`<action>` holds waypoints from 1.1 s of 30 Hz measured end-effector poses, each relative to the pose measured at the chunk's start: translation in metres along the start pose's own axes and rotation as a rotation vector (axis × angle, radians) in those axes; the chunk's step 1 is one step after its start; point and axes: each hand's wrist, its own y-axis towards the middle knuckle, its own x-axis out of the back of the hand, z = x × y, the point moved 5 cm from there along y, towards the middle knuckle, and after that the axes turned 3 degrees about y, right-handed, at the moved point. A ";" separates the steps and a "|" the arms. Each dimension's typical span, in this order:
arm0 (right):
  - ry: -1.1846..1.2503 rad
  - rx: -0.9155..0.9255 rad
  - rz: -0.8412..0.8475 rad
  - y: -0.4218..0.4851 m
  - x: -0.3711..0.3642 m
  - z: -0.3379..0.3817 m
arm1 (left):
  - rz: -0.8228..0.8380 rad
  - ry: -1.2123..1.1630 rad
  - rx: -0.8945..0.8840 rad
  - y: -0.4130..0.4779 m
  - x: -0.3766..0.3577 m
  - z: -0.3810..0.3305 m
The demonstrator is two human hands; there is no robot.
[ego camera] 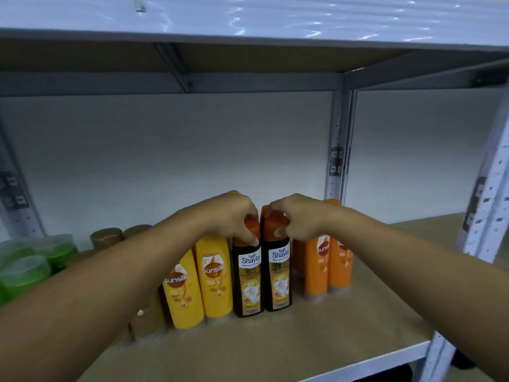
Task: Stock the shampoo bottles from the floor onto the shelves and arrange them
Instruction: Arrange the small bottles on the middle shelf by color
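1. The left hand (231,216) is clenched over the orange cap of the left Shayla bottle (247,282), fingers and thumb pinching it. The right hand (298,216) grasps the cap of the right Shayla bottle (280,279) the same way.
2. Both dark bottles stand upright on the shelf (275,343), pressed side by side with labels facing out. Holding them by the caps probably lets the person twist and nudge each one, so the pair sits square with the row.
3. Just to the left stand two yellow Sunsilk bottles (214,277), touching each other, the nearer one slightly forward. Just to the right are orange Sunsilk bottles (316,266), two in front with more behind. The grouping by brand and colour looks deliberate, so the arranging seems well advanced.
4. Further left, partly hidden by the forearm, are brown bottles (107,238) with gold caps, and beyond them green bottles (27,268).
5. Every bottle in view has its cap on.
   - The green ones are translucent and show green liquid inside.
   - The others are opaque, so how full they are cannot be told.
6. The right part of the shelf is bare board beside a metal post (337,161). The floor is out of view, so how much stock remains there cannot be judged.
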 end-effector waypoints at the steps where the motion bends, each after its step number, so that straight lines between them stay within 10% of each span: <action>1: 0.005 -0.003 -0.006 0.000 0.000 -0.001 | -0.004 -0.011 0.002 0.000 0.000 0.001; 33: -0.019 -0.318 -0.072 -0.080 0.025 -0.118 | -0.034 0.167 -0.127 0.093 0.008 -0.117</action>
